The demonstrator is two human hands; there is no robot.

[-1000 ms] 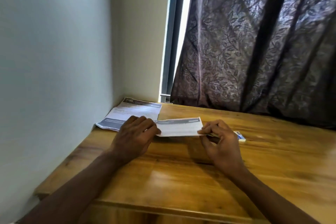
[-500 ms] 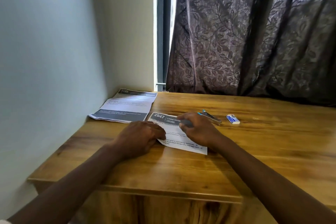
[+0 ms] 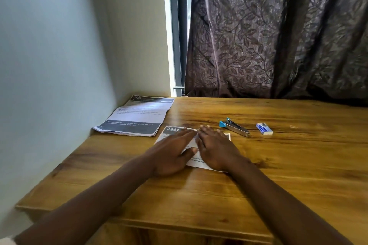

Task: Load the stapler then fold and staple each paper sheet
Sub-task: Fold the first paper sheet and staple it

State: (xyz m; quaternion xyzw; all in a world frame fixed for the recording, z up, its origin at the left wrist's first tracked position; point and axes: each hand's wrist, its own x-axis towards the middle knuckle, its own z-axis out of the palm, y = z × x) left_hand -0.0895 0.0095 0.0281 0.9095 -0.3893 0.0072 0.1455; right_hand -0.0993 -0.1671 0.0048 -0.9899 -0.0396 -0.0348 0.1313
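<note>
A folded printed sheet (image 3: pixel 170 129) headed "2947" lies flat on the wooden table (image 3: pixel 278 165). My left hand (image 3: pixel 173 152) and my right hand (image 3: pixel 216 148) both press down on it side by side, fingers stretched flat, covering most of it. A small stapler (image 3: pixel 235 126) with a blue end and a metal body lies just right of the sheet, touched by neither hand. Further right lies a small white and blue staple box (image 3: pixel 264 128). A stack of printed sheets (image 3: pixel 137 116), the top one headed "3108", rests at the table's back left corner.
A pale wall (image 3: pixel 49 65) runs along the table's left side. A dark patterned curtain (image 3: pixel 278 32) hangs behind the table, with a window frame (image 3: pixel 177 30) at its left edge. The table's front edge (image 3: pixel 179 223) is close to me.
A second ago both hands held the sheet up by its ends; it now lies on the table with both palms flat on it. My right hand has left the stapler.
</note>
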